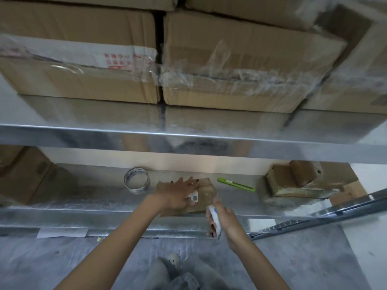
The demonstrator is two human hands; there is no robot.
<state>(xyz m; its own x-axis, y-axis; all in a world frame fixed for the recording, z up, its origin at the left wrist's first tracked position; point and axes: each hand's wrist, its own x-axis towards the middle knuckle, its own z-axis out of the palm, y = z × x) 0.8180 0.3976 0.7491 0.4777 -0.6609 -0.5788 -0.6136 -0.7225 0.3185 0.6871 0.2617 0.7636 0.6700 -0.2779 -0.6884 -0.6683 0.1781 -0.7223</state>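
Light is dim, cool and diffuse. A warm bright patch is recorded on the back wall (pixel 209 162) beneath the upper shelf (pixel 146 139). Glare is noted on the shelf edge and plastic wrap (pixel 240 78). The right hand (pixel 227 218) and its white tool (pixel 215 218) are motion-blurred. Straight lines are bowed near the edges.

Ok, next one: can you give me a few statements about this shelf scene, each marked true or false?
1. The left hand lies with straight fingers on the brown parcel on the lower shelf. True.
2. The right hand holds the green cutter. False: the cutter lies on the shelf right of the parcel, and the right hand grips a white and blue tool.
3. The tape roll sits left of the parcel. True.
4. The upper shelf is bare. False: cardboard boxes in clear film stand on it.
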